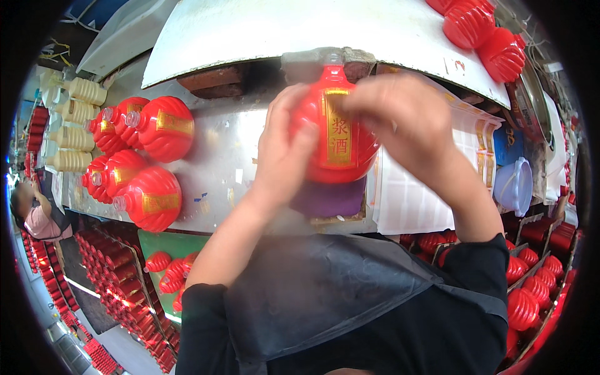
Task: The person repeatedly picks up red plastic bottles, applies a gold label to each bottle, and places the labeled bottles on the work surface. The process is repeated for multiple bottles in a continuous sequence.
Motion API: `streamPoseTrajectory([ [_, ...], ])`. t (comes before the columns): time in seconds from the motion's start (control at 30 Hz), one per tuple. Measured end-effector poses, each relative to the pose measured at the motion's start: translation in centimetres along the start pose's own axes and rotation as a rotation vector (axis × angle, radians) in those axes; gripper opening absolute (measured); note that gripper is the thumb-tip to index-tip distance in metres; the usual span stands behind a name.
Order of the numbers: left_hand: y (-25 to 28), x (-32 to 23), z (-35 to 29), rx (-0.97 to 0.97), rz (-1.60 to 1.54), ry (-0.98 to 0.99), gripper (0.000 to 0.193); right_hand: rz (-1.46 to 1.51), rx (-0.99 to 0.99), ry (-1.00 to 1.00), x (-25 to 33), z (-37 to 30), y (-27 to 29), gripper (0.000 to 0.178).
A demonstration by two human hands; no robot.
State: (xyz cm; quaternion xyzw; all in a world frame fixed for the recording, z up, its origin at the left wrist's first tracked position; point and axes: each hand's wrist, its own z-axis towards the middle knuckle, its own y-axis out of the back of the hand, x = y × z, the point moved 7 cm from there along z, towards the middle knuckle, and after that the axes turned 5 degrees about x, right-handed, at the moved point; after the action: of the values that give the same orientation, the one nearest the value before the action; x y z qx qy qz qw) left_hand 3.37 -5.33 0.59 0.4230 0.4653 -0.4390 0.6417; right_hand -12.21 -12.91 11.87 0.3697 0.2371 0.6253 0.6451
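Observation:
A round red bottle with a clear neck lies on a purple cloth in front of me, its neck pointing away. A gold label with dark borders runs down its middle. My left hand grips the bottle's left side, thumb on the front. Over the upper right of the label is my right hand, its fingers bent and smeared by motion. Whether they pinch anything does not show. Beside the bottle, under my right arm, lies a white backing sheet with gold labels along its right edge.
Several red bottles with gold labels lie at the left of the metal table, near cream-coloured bottles. A white board spans the far side. At right are a blue bucket and boxed red bottles. Another person is far left.

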Motion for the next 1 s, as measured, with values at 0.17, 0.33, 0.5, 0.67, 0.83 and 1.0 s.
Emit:
streamPoseTrajectory([
  [0.17,-0.3,0.1,0.0,0.056,-0.14,0.03,0.049,0.116,0.118,0.212,7.0,-4.6,-1.5,0.016],
  [0.33,-0.8,-0.2,-0.2,0.081,-0.246,0.11,0.049,0.292,-0.088,-0.042,4.3,-4.5,-0.3,0.029],
  [0.5,-0.3,-0.7,0.0,0.034,-0.344,0.12,0.049,0.351,-0.019,-0.017,4.8,-2.4,-1.1,0.021],
  [0.67,-0.1,-0.7,0.9,0.06,-0.191,0.173,0.055,0.272,-0.108,-0.341,-1.0,0.1,-1.6,0.025],
  [0.83,0.2,-0.7,3.3,0.137,-0.003,0.235,0.065,0.381,0.174,-0.596,-7.0,1.8,-2.8,0.03],
  [1.0,0.0,-0.3,5.1,0.192,-0.037,0.325,0.069,0.425,0.275,-0.411,-5.6,2.7,-2.9,0.028],
])
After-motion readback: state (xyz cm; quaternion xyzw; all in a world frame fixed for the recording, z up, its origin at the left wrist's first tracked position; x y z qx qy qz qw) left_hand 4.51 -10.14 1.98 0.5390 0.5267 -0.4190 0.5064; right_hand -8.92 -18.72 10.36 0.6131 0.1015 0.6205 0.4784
